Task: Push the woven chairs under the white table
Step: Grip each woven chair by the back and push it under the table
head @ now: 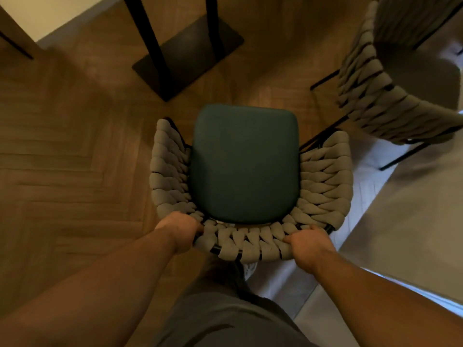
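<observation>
Two hands gripped the curved back rail of a woven chair (250, 186) seen from above. The left hand (181, 231) held the rail's left end, its fingers (198, 227) curled around the grey weave and clamped on it; the right hand (309, 246) held the right end the same way, thumb lying along the top. A dark teal seat cushion (244, 162) filled the chair. Ahead of it, well apart on the wooden floor (70, 156), stood the bench's black base plate (193, 58) with its dark posts, and the white bench top (50, 13) showed at the upper left. Another woven chair (383, 91) stood to the right, near the first, facing away.
</observation>
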